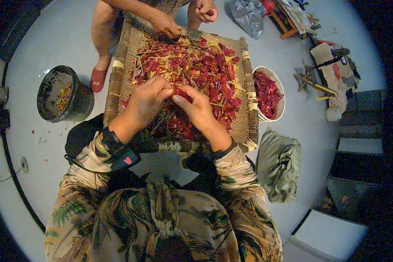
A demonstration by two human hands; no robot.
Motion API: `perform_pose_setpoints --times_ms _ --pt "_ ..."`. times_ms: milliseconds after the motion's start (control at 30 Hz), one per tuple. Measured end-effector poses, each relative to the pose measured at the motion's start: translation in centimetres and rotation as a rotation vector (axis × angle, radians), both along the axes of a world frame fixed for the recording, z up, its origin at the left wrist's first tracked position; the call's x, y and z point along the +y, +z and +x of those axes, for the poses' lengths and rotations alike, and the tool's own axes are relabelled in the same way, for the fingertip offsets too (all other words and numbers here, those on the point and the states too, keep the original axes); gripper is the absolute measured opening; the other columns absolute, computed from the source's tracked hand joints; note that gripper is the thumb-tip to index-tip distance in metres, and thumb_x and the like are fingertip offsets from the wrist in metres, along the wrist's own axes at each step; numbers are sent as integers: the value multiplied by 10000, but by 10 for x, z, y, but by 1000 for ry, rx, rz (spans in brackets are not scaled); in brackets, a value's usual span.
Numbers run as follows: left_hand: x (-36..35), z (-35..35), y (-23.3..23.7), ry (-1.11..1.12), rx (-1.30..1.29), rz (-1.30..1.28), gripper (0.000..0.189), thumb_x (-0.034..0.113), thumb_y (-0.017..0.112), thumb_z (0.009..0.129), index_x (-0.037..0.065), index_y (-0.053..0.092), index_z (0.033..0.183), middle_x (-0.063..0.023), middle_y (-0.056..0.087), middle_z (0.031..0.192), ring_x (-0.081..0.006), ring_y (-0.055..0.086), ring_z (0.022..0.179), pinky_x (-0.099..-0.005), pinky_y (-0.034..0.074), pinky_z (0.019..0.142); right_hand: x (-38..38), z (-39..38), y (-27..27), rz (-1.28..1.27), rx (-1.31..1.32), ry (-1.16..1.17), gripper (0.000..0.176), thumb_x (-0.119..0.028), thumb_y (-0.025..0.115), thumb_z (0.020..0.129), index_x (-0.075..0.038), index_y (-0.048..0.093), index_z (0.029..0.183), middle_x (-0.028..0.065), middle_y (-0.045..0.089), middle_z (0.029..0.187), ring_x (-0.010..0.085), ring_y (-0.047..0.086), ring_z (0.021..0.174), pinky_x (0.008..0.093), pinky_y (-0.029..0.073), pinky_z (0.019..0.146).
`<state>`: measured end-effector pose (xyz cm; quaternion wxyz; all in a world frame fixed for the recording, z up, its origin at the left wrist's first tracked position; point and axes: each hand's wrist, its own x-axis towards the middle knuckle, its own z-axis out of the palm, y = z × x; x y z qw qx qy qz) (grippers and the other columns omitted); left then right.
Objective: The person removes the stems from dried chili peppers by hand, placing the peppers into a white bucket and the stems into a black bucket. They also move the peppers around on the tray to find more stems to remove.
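Between my two hands, over the middle of a woven tray (pixel 250 102), is a dried red chili (pixel 177 92). My left hand (pixel 149 97) pinches one end of it, with the fingers curled. On the other side my right hand (pixel 194 103) grips it between thumb and fingers. Beneath lie many dried red chili pieces (pixel 214 83), mixed with yellow seeds (pixel 212 43) and thin stems. My palms hide part of the chili.
Across the tray, another person's hands (pixel 167 27) work at its far edge. A black bucket (pixel 81 98) with seeds and scraps stands left. A white bucket (pixel 261 117) of red chilies stands right, near a crumpled greenish sack (pixel 278 166). A grey plastic bag (pixel 247 17) lies farther back.
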<state>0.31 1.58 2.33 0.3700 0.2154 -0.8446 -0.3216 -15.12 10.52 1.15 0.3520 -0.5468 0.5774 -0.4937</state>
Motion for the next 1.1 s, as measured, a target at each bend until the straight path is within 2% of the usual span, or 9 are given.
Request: perform_pose_setpoints --times_ms 67,167,367,467,567,767,867,1033,1100 --pt "3 1 4 6 -9 14 118 100 590 827 -1 533 806 -146 540 757 -300 550 709 -346 445 635 2 0 2 33 -15 -6 266 -166 616 854 23 587 1039 105 639 982 172 590 916 295 455 819" --pt "4 0 0 5 21 88 129 106 594 826 -1 525 816 -124 531 743 -263 542 689 -331 436 628 4 0 8 73 -16 -10 248 -156 621 848 23 586 1017 95 635 948 162 583 876 294 457 780" --pt "7 -4 -10 -42 105 619 117 122 584 855 37 531 794 8 523 707 -96 498 660 -232 382 585 6 -6 -5 46 -61 10 221 -135 627 837 27 593 984 77 635 893 136 567 825 287 457 733" --pt "0 -6 -24 -170 208 1027 92 121 582 858 70 547 790 40 518 684 -56 452 587 -203 339 526 9 -4 -2 79 -82 18 216 -126 630 831 29 597 978 73 641 879 130 570 817 284 458 727" --pt "-1 -1 -22 -264 241 1219 61 109 581 850 85 556 800 48 510 665 -40 397 521 -195 292 475 10 -2 0 84 -83 18 208 -112 628 827 27 599 979 69 644 873 127 572 813 280 458 724" --pt "2 4 -21 -358 304 1595 62 119 559 870 86 563 818 45 511 650 -40 341 470 -189 260 450 12 -2 7 119 -126 58 208 -96 616 831 17 599 1005 52 645 903 120 572 842 273 458 749" --pt "4 3 -19 -416 393 1624 70 128 547 882 85 564 829 46 499 635 -39 322 463 -193 254 442 10 -4 7 141 -184 92 223 -95 609 835 10 598 1031 50 646 939 121 571 872 275 457 779" --pt "6 3 -13 -420 337 1628 93 147 528 896 86 561 835 48 478 621 -41 317 457 -197 248 436 12 -6 12 208 -373 160 253 -118 604 843 7 595 1063 59 646 985 142 581 913 289 454 823" --pt "6 5 -19 -464 336 1703 98 153 523 899 86 560 838 41 490 626 -42 320 457 -196 246 436 14 -9 13 216 -232 163 263 -133 607 845 9 594 1066 57 644 990 147 578 933 291 451 832"
